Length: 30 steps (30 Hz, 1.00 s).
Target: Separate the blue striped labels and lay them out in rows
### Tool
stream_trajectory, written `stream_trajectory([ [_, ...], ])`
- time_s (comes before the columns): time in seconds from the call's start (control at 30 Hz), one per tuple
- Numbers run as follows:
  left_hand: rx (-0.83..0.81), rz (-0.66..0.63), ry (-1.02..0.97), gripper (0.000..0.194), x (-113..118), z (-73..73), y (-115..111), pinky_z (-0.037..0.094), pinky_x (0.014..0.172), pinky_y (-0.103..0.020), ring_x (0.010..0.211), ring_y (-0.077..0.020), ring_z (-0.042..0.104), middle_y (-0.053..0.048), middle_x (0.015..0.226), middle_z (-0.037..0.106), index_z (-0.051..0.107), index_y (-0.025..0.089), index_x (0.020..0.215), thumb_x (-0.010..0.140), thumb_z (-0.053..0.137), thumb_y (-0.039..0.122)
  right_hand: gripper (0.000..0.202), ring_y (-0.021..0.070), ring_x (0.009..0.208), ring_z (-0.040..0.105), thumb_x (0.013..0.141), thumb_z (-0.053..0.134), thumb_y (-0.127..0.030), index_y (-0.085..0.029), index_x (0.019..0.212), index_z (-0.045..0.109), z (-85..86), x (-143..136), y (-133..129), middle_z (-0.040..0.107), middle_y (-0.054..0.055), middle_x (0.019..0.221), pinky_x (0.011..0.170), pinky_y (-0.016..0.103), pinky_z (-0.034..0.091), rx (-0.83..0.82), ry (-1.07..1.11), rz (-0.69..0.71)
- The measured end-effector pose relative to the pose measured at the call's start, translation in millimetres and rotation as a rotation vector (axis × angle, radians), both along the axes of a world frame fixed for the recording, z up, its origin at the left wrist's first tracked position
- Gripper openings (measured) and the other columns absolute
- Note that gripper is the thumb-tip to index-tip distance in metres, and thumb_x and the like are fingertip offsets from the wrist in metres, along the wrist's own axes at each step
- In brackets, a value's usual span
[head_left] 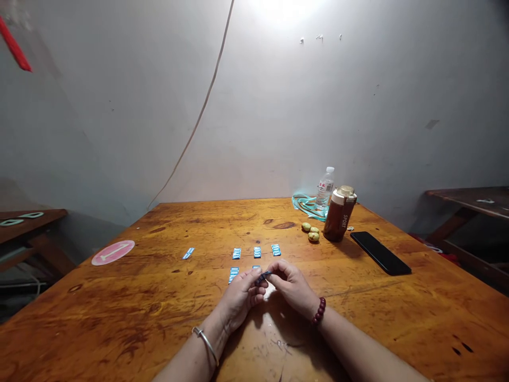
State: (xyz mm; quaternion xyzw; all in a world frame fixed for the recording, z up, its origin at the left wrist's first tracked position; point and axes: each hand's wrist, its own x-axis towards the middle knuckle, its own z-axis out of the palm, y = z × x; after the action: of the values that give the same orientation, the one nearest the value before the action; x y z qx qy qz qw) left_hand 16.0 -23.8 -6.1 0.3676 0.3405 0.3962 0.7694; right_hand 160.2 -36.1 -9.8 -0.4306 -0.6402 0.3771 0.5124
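Observation:
Both hands meet above the near middle of the wooden table (159,297). My left hand (241,296) is closed on a small dark-blue strip (262,277), its thumb on top. My right hand (292,286) pinches the other end of the same strip. Just beyond the fingers lie small blue-and-white packets: one (237,253), another (257,252) and a third (275,250) in a row. Nearer, one packet (234,274) is partly covered by my left hand, and one (256,267) barely shows behind the fingers. A narrower blue-and-white piece (188,253) lies farther left.
A brown sport bottle (339,216), a clear water bottle (325,187), a turquoise strap (304,204) and several yellowish round fruits (313,233) stand at the back right. A black phone (379,253) lies to the right. A pink round sticker (113,253) is at the left edge.

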Motion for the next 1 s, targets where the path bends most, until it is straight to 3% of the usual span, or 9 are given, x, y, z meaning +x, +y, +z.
stream_trajectory([
  [0.2, 0.000, 0.031, 0.019, 0.023, 2.3, -1.6, 0.3, 0.039, 0.044, -0.013, 0.047, -0.0030, 0.049, 0.000, 0.061, 0.056, 0.058, 0.013, 0.078, 0.069, 0.058, 0.035, 0.020, 0.0126, 0.065, 0.047, 0.076, 0.045, -0.021, -0.022, 0.091, 0.058, 4.3, -2.0, -5.0, 0.054, 0.002, 0.077, 0.060, 0.024, 0.038, 0.163, -0.136, -0.034],
  [0.47, 0.011, 0.004, -0.007, 0.022, 2.0, -0.2, -0.9, 0.039, 0.045, -0.012, 0.048, -0.0030, 0.049, 0.001, 0.062, 0.056, 0.055, 0.014, 0.079, 0.072, 0.055, 0.035, 0.017, 0.0133, 0.064, 0.048, 0.077, 0.044, -0.020, -0.021, 0.082, 0.060, 7.2, -1.1, -6.4, 0.055, 0.003, 0.072, 0.059, 0.024, 0.037, 0.184, -0.181, -0.076],
  [0.6, 0.066, -0.011, 0.023, 0.025, 2.9, 0.0, -1.2, 0.037, 0.044, -0.012, 0.048, -0.0027, 0.049, 0.000, 0.064, 0.056, 0.055, 0.014, 0.079, 0.072, 0.054, 0.038, 0.013, 0.0129, 0.065, 0.051, 0.076, 0.045, -0.022, -0.019, 0.080, 0.058, 5.2, -4.4, -6.4, 0.057, 0.002, 0.072, 0.061, 0.024, 0.039, 0.077, -0.084, -0.087],
  [0.83, 0.146, -0.045, 0.135, 0.031, -1.9, 12.0, -2.3, 0.042, 0.052, -0.015, 0.056, -0.0061, 0.055, -0.007, 0.077, 0.063, 0.057, 0.013, 0.084, 0.071, 0.053, 0.041, 0.012, 0.0076, 0.045, 0.046, 0.069, 0.054, -0.027, -0.015, 0.069, 0.053, 5.5, 2.5, 1.8, 0.050, -0.003, 0.054, 0.046, 0.020, 0.038, -0.263, 0.243, 0.015],
  [1.0, 0.180, -0.043, 0.169, 0.028, -5.5, 14.1, -1.5, 0.039, 0.049, -0.014, 0.053, -0.0049, 0.052, -0.005, 0.070, 0.061, 0.059, 0.012, 0.078, 0.068, 0.059, 0.038, 0.017, 0.0066, 0.045, 0.048, 0.065, 0.058, -0.029, -0.014, 0.073, 0.054, 8.1, 7.6, 3.4, 0.053, -0.003, 0.054, 0.047, 0.020, 0.040, -0.378, 0.346, 0.115],
])
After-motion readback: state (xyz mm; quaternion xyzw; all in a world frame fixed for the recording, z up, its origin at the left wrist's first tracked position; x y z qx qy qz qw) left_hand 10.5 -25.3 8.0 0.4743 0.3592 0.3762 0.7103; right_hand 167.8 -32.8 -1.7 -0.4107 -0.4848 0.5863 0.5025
